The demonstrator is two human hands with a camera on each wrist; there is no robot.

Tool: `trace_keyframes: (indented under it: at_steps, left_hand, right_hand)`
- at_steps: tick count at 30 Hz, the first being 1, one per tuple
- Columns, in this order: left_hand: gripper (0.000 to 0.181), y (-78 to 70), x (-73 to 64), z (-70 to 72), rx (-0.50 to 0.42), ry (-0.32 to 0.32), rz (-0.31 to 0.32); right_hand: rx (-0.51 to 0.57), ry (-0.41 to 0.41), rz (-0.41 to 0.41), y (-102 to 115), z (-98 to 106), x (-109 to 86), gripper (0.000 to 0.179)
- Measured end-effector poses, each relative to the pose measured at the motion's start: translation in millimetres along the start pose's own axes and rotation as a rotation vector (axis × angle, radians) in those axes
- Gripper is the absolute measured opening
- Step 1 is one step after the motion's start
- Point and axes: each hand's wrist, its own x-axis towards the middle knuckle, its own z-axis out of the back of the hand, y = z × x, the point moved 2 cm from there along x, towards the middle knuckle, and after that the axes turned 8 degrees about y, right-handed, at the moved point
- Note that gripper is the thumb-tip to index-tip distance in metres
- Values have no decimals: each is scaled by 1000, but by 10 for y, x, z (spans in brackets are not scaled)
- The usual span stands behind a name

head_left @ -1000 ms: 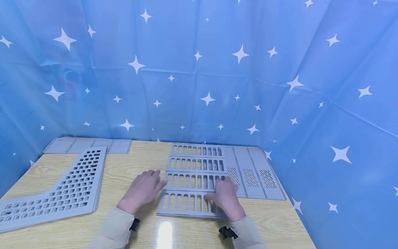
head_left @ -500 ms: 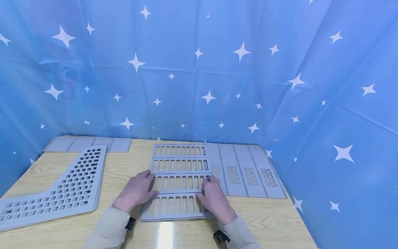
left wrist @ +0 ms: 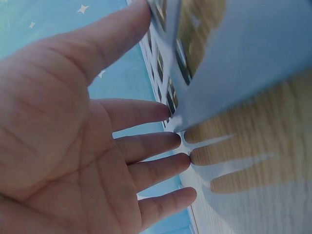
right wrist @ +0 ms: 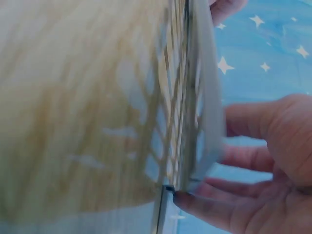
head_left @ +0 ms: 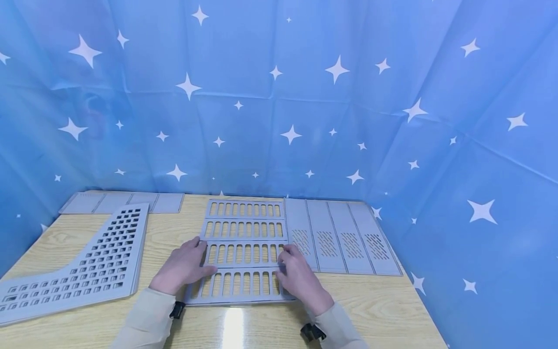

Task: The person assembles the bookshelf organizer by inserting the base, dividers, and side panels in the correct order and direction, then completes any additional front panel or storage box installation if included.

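Observation:
A grey slotted panel point(head_left: 244, 242), divided by crease lines into rows of long openings, lies on the table in front of me. My left hand point(head_left: 183, 264) is at its left edge, thumb extended over the top face. In the left wrist view those fingers are nearly straight, with the index fingertip right at the panel's edge. My right hand point(head_left: 301, 276) grips the opposite side, its fingers bent round the edge. The right wrist view shows the thumb and fingertips on that edge point(right wrist: 209, 107). Right beside it, a plain creased panel point(head_left: 318, 218) with slanted slits lies flat.
On the left lies a curved grey piece point(head_left: 137, 242) full of small square holes, appearing stacked. Behind it is a flat creased strip point(head_left: 113, 203). A blue curtain point(head_left: 244, 58) with white stars closes off the back and sides of the wooden table point(head_left: 375, 305).
Both hands have moved left with the slotted panel. It overlapped the plain slit panel before and now lies beside it, uncovering more of that panel.

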Motion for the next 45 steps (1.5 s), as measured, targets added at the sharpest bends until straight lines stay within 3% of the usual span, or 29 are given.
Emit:
trace_keyframes:
  at_steps: [5, 8, 16, 25, 31, 35, 41, 43, 45]
  left_hand:
    - [86, -1, 2, -3, -19, 3, 24]
    - [86, -5, 3, -4, -18, 0, 33]
    - [86, -20, -8, -2, -14, -7, 45]
    - [85, -54, -62, 22, 43, -24, 17]
    - [52, -129, -70, 18, 95, -94, -11]
    - [32, -186, -76, -17, 101, -153, -18]
    - [23, -230, -99, -15, 59, -160, -18]
    - [27, -233, -108, 4, 45, -149, -16]
    - [33, -239, -113, 14, 36, -141, -19]
  right_hand:
    - [-59, 127, 77, -7, 51, -34, 12]
    - [-35, 183, 71, -8, 75, -49, 14]
    - [22, 138, -29, -16, 83, -57, 19]
    - [86, 148, -59, -69, 93, -45, 17]
    - [81, 141, -91, -66, 83, -38, 14]
    - [72, 125, -182, -48, 94, -45, 16]
    - [258, 180, -258, -24, 134, -87, 21]
    - [327, 210, -263, -33, 142, -88, 22]
    - [393, 234, -267, -57, 145, -79, 34]
